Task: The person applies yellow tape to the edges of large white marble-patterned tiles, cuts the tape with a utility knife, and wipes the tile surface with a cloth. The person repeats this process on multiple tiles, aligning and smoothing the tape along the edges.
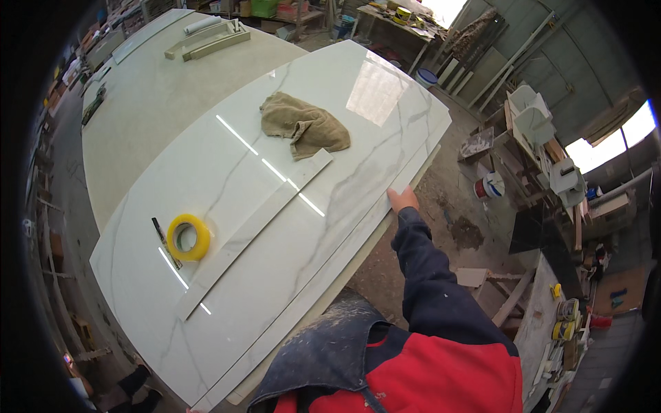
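Note:
A long narrow strip of white, grey-veined stone-like slab (322, 277) lies along the near edge of a large glossy slab (227, 172) of the same look. My right hand (404, 200) is closed on the strip's outer edge, thumb on top and fingers partly hidden. At the bottom edge, by the slab's lower corner, a tiny skin-coloured patch may be my left hand (194, 411); its fingers cannot be made out. On the large slab lie a loose narrow strip (255, 234), a crumpled brown cloth (301, 124), a roll of yellow tape (188, 237) and a dark slim tool (165, 242).
Beyond the slab is a pale worktop (158, 117) carrying a frame-like piece (210, 43). To the right, a white bucket (490, 186) stands on the floor near a cluttered bench (530, 131). A wooden trestle (506, 296) is beside my right arm.

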The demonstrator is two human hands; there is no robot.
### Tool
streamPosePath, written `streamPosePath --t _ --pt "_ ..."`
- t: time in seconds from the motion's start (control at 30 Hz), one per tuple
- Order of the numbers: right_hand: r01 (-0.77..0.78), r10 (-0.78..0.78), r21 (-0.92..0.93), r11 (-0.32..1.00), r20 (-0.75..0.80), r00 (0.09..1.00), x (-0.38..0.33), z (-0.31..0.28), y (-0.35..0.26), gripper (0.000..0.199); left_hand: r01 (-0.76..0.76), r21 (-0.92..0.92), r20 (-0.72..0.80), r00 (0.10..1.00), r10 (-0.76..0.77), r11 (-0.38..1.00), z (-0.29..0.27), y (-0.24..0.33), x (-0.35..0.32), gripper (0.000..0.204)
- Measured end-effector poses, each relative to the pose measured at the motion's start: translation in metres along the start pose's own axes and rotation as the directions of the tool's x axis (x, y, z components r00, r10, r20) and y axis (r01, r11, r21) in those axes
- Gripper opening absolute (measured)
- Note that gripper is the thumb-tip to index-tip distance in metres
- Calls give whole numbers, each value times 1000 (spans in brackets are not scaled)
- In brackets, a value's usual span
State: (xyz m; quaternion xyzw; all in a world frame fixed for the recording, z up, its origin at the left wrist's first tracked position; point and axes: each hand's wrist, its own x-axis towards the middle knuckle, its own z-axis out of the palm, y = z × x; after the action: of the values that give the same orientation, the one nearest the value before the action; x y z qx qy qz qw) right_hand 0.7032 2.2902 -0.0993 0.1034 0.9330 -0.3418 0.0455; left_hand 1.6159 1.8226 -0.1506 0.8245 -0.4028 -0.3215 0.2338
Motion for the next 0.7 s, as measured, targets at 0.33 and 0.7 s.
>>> streamPosePath --t 0.33,0.7 --pt "-44 42 -34 998 -45 998 13 -1 3 67 25 -92 13 1000 -24 995 6 12 -28 47" --pt "-80 79 -15 997 -71 994 21 -10 8 65 78 -84 48 996 -74 993 14 31 -46 41"
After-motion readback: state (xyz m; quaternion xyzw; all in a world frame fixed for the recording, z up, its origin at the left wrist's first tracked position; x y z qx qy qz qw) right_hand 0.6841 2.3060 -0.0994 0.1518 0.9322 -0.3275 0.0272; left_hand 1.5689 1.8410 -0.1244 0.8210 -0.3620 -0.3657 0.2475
